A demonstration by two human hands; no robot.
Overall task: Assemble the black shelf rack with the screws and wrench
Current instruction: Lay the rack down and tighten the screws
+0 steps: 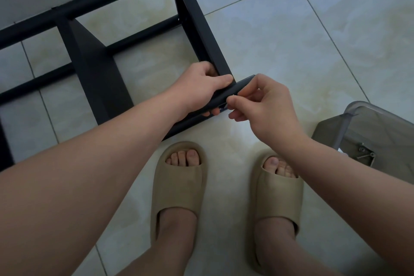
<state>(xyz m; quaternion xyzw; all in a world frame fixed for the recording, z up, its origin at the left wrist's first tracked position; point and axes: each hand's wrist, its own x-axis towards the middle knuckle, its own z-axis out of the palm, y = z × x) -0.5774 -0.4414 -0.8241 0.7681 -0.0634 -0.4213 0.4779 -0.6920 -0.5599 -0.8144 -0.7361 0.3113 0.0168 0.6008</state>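
The left hand point(201, 87) grips a black metal tube point(241, 84) at the corner of the black metal shelf rack point(197, 22). The right hand point(264, 107) pinches a small item against the tube, too hidden to identify.

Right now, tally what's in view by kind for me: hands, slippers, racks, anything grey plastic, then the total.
hands: 2, left hand and right hand
beige slippers: 2
black rack: 1
grey plastic item: 1
total: 6
screws on the grey item: too small to count
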